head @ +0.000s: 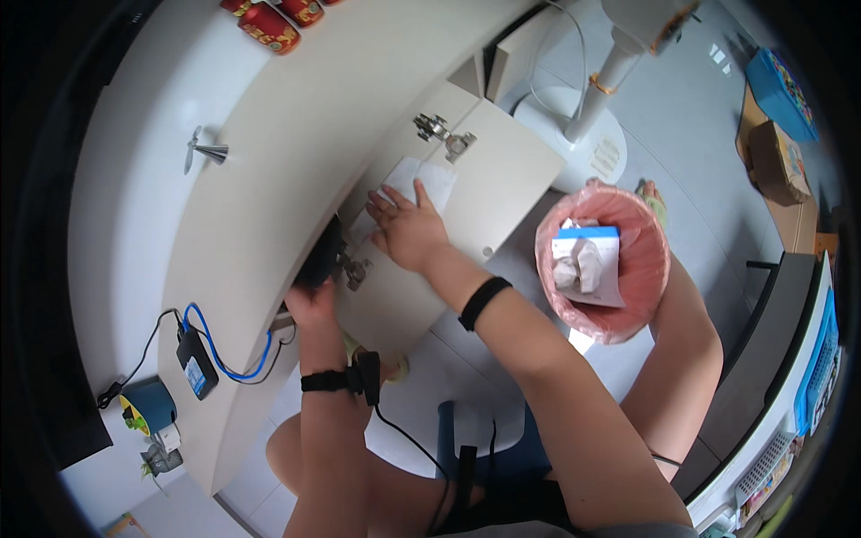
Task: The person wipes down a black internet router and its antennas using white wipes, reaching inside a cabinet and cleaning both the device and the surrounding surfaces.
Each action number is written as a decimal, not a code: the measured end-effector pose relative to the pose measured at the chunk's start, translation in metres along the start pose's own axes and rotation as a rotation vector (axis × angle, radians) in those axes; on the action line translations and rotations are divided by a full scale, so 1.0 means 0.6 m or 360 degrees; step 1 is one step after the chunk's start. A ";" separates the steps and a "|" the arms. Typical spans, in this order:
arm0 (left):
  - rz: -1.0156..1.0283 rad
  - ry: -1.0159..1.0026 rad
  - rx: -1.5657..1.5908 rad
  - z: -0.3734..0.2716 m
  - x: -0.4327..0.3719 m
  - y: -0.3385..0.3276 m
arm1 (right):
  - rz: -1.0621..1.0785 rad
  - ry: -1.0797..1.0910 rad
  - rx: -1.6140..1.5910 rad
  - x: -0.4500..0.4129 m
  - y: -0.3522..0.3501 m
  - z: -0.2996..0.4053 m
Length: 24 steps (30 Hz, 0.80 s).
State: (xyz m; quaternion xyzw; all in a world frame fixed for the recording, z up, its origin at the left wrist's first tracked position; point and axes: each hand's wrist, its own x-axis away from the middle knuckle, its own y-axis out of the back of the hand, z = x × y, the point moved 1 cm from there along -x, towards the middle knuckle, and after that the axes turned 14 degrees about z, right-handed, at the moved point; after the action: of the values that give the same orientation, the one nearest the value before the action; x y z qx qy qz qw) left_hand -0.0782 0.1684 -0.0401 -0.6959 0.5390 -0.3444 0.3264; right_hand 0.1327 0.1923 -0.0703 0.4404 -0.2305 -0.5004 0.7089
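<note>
A white cloth or tissue (436, 185) lies spread on the inner face of an open cabinet door (498, 168). My right hand (412, 232) presses it down there with spread fingers. At the cabinet opening, under the curved desk edge, my left hand (311, 304) is against a dark object (323, 255). The fingers there are partly hidden, and that object's kind is unclear. Two metal hinges are on the door, one upper hinge (445, 136) beyond the cloth and one lower hinge (353, 270) beside my left hand.
A waste bin with a pink liner (646, 269) stands right of the door, holding crumpled tissues and a blue-and-white packet. Beyond rises a white pedestal base (572, 128). On the curved desktop (269, 168) are red cans (269, 28) and a black device (197, 363) with cables.
</note>
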 end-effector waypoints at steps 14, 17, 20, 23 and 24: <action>-0.0341 -0.0032 0.0248 0.015 0.004 0.018 | 0.0512 -0.0596 0.0282 -0.228 0.037 -0.116; -0.0295 -0.0072 0.0329 -0.002 -0.003 0.032 | 0.0538 -0.0544 0.0305 -0.233 0.027 -0.102; -0.0464 -0.0067 0.0047 0.002 -0.021 0.000 | 0.0551 -0.0541 0.0355 -0.226 0.020 -0.101; -0.0347 -0.0033 -0.0600 -0.014 -0.015 -0.023 | 0.0566 -0.0508 0.0361 -0.221 0.008 -0.090; -0.0227 0.0026 -0.1257 -0.021 -0.005 -0.025 | 0.0577 -0.0485 0.0362 -0.219 0.001 -0.084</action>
State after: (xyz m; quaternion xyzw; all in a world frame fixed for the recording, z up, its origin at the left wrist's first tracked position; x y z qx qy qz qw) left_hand -0.0815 0.1736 -0.0214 -0.8007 0.5829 -0.1380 0.0048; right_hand 0.1198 0.3323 -0.0802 0.3885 -0.4645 -0.3966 0.6899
